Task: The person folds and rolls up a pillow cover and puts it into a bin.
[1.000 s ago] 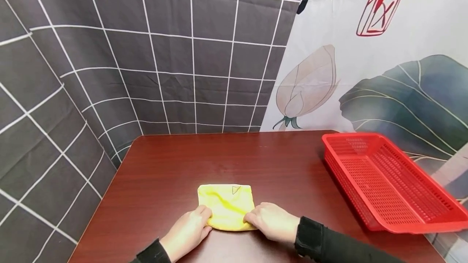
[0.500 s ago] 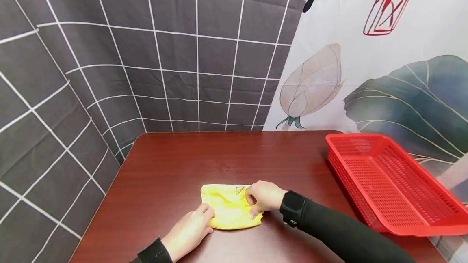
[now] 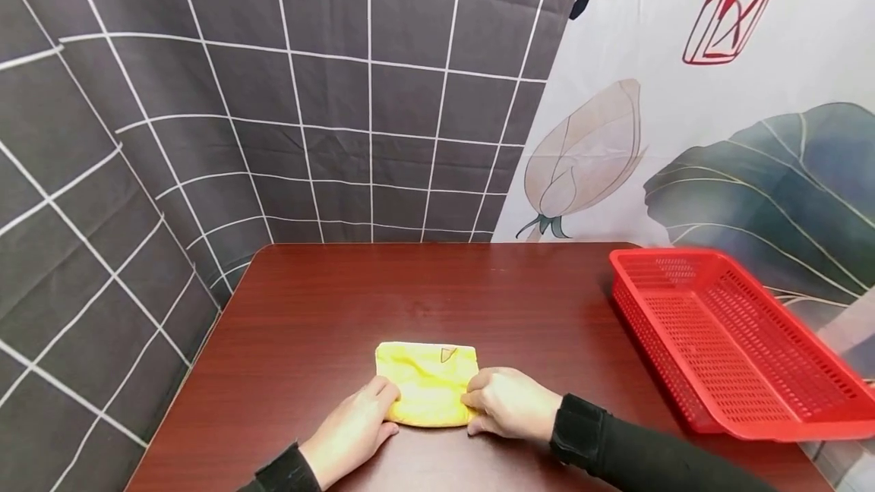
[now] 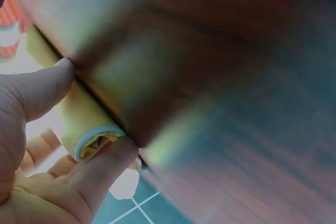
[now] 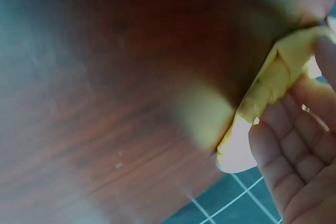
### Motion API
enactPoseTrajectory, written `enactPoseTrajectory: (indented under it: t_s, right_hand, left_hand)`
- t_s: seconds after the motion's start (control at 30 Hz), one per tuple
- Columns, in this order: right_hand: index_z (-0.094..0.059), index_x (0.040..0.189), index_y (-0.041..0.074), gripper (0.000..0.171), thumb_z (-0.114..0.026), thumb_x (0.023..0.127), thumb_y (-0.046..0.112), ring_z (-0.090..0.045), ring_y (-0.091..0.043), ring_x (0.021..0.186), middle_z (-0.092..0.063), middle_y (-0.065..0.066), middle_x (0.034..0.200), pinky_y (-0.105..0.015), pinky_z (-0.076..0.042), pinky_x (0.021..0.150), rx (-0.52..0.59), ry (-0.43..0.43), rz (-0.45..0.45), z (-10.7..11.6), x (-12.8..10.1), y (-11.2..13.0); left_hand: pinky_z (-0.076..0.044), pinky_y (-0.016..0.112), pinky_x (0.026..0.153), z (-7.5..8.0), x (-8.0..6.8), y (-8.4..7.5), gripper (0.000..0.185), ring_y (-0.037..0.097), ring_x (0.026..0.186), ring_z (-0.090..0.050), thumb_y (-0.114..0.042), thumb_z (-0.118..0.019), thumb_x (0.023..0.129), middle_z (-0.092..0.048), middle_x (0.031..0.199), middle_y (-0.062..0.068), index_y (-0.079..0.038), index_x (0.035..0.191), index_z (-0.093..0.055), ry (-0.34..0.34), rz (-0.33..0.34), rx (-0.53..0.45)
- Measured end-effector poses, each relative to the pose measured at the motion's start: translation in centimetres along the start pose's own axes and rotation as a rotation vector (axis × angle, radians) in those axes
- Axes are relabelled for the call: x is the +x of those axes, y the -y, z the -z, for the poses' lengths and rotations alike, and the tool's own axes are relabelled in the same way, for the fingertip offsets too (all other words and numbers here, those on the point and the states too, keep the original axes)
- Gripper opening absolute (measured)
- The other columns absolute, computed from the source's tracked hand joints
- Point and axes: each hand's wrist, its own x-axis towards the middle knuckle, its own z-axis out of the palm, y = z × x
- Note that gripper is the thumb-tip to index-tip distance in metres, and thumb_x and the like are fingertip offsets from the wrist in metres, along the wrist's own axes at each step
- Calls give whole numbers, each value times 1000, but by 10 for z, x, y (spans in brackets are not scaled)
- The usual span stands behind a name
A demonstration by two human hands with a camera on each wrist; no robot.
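Note:
A folded yellow cloth (image 3: 427, 380) lies flat on the dark red table (image 3: 410, 287), near its front edge. My left hand (image 3: 381, 401) holds the cloth's near left corner. In the left wrist view its thumb (image 4: 42, 87) and a finger (image 4: 105, 163) pinch the cloth's folded edge (image 4: 84, 124). My right hand (image 3: 477, 401) grips the cloth's right edge with curled fingers. The right wrist view shows the cloth (image 5: 270, 85) bunched against those fingers (image 5: 294, 150). Both arms wear black sleeves.
An empty red slotted basket (image 3: 724, 340) sits at the table's right side and reaches past its edge. Grey tiled sheeting hangs behind and to the left, with a flower-print curtain at the right.
My right hand went up to the cloth's right side half a second ago and has come back down to its near right edge. The left hand stayed at the left corner.

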Motion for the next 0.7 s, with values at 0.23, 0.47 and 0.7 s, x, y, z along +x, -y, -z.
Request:
enactPoseTrajectory:
  t_s: [0.23, 0.47, 0.7]
  right_hand:
    - [-70, 80, 24, 25, -94, 73, 27, -50, -4, 72, -54, 12, 74, -17, -46, 70, -59, 11, -29, -5, -1, 3]
    - [-74, 82, 24, 22, -94, 74, 27, -52, -3, 73, -59, 13, 76, -18, -47, 71, -35, 22, -28, -4, 0, 2]
    - [-69, 75, 25, 24, -92, 78, 32, -51, -6, 69, -56, 12, 71, -23, -46, 69, -102, 64, -61, -3, 4, 4]
  left_hand:
    - [-54, 32, 79, 0, -1, -1, 40, 14, 92, -60, -29, -92, 81, -63, 103, -4, -15, 107, -65, -43, -41, 120]
    - [-46, 29, 73, 0, -1, 0, 40, 14, 85, -55, -29, -93, 76, -60, 92, -6, -17, 98, -61, -89, -81, 182]
    - [-47, 28, 71, 0, 2, 6, 34, 13, 79, -55, -31, -88, 81, -68, 89, -6, -14, 98, -64, -70, -46, 106]
